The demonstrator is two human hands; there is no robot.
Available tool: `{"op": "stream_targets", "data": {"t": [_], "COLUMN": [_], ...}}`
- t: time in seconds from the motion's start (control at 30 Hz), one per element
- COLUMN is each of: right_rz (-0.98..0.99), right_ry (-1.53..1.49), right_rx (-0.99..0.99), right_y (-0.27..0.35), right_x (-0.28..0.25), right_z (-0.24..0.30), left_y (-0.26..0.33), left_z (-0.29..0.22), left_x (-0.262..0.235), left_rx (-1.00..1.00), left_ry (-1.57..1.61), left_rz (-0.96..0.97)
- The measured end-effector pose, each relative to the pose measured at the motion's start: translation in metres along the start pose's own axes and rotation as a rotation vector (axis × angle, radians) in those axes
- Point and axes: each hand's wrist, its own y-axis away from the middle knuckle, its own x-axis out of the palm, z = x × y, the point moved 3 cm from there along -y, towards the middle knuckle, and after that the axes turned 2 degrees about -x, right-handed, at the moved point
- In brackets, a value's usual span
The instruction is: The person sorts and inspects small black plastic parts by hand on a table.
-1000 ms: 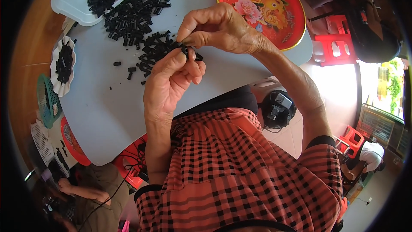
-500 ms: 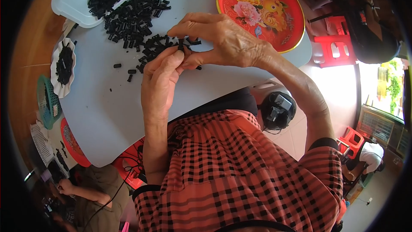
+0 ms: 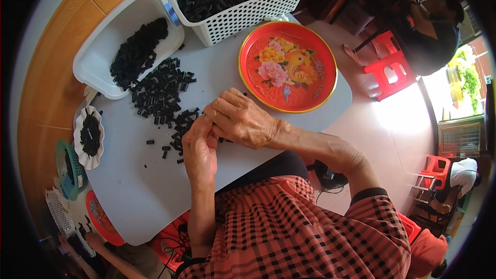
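My left hand (image 3: 200, 150) is raised over the near edge of the loose pile of small black plastic pieces (image 3: 157, 93). Its fingertips are pinched together, meeting those of my right hand (image 3: 242, 120). The right hand's fingers curl down over the left fingertips and are closed too. Whatever lies between them is covered by the right hand; the earlier frame shows a small black piece at the left fingertips. More black pieces show beneath and beside both hands on the pale table (image 3: 150, 191).
Behind the pile stand a white tub (image 3: 88, 59) and a white perforated basket (image 3: 248, 25), both holding black pieces. A red floral tray (image 3: 253, 46) lies right. Left are a fluted white dish (image 3: 94, 164) and a teal basket (image 3: 78, 178). Another person's arm (image 3: 113, 258) is lower left.
The right hand has folded from spread fingers to closed fingers over the left fingertips, covering the black piece. The view has shifted, bringing the tub and basket further into sight.
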Motion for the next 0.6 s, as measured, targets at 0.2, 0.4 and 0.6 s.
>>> {"op": "stream_targets", "data": {"t": [0.2,0.4,0.6], "right_rz": [0.025,-0.157,-0.024], "right_ry": [-0.239,0.168,-0.043], "right_rx": [0.17,0.157,-0.027], "right_y": [-0.016,-0.116,-0.093], "right_x": [-0.021,-0.067,0.001], "right_z": [-0.03,-0.101,-0.088], "left_y": [-0.006,0.015,0.021], "left_z": [-0.001,0.003,-0.001], "left_x": [0.011,-0.015,-0.015], "left_rx": [0.053,0.003,-0.026], "left_ry": [0.124,0.073,0.069], "left_rz": [0.196,0.183,0.173]}}
